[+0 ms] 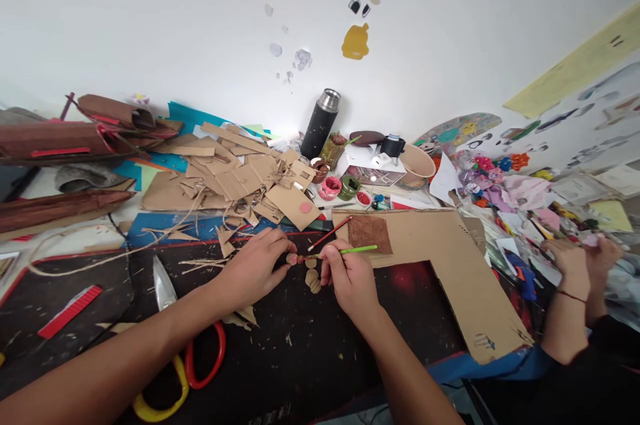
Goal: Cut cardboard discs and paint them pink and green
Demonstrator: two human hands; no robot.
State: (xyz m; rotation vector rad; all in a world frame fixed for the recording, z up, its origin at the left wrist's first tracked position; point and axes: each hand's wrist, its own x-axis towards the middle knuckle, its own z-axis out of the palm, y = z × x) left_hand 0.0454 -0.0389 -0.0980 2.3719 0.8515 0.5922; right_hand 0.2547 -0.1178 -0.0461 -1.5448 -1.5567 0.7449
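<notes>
My left hand (255,268) pinches a small round cardboard disc (291,258) at its fingertips. A thin paintbrush with a green handle (363,249) is gripped in my right hand (351,282), its reddish-brown bristle end touching or very near that disc. Several more cardboard discs (313,278) lie on the dark tabletop (310,358) between my hands. Just beyond them rests a second paintbrush with a red handle (333,232), beside a brown-painted cardboard piece (370,235).
Large scissors (167,292) lie under my left forearm. Cardboard scraps (240,175) pile up behind, near open paint jars (330,188) and a black flask (321,124). An angled cardboard sheet (465,285) sits right. Another person's hands (570,262) work at far right.
</notes>
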